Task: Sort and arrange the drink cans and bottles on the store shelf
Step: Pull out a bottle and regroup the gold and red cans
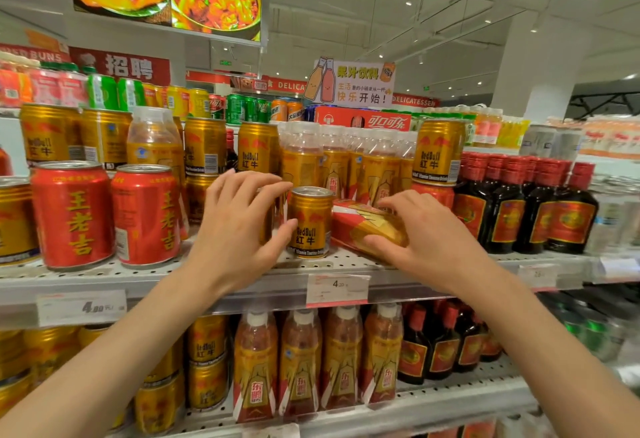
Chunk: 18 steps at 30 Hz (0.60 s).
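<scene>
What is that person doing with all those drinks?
A person is tidying a store shelf full of drinks. The left hand is curled around a gold can, mostly hidden behind the fingers, right beside another upright gold can. The right hand grips a bottle lying on its side on the shelf. Red cans stand to the left and dark bottles to the right. The lying bottle has not been stood up yet.
</scene>
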{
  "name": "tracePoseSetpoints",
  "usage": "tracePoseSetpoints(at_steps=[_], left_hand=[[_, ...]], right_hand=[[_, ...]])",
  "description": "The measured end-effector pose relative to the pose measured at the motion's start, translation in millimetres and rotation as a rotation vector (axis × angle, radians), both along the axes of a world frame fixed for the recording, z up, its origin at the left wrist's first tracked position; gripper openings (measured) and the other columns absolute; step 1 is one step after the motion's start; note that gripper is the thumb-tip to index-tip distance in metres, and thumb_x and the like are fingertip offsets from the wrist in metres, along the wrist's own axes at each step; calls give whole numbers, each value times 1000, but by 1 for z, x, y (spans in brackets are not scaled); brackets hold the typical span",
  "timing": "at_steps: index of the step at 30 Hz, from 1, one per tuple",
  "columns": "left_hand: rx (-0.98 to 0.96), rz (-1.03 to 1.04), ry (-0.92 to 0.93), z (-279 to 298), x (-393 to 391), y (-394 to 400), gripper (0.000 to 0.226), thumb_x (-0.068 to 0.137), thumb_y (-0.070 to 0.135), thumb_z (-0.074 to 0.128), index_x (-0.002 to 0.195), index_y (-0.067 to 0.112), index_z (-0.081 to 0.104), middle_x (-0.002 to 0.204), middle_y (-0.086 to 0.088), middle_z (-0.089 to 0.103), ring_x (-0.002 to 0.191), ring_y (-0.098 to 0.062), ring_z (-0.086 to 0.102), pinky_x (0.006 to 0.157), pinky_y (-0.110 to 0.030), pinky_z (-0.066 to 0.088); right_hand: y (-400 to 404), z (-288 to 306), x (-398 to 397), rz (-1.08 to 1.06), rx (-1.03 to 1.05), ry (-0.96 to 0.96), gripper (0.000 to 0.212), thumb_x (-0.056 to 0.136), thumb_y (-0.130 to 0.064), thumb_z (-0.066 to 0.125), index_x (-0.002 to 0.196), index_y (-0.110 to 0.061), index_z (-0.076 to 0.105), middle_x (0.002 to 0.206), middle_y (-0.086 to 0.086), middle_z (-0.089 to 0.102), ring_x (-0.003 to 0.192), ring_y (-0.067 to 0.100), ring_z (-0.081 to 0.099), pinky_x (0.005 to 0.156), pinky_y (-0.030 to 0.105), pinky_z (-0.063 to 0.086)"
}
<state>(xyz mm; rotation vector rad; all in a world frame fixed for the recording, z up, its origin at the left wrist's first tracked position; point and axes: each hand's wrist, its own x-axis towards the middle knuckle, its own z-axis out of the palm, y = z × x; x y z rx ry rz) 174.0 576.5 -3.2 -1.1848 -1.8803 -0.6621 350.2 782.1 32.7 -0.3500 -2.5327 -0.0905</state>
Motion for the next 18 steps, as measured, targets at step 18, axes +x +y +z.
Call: tracePoseSetpoints(at_steps=[18], left_hand=[[-3,57,50,-5,7,27,46,94,49,50,134,29,59,126,9,66,117,-17,60,100,-44,31]], right_hand=[[8,-1,2,203,-534,498,87,69,-46,89,141,-34,41,117,-21,55,105,6,63,90,25,56]])
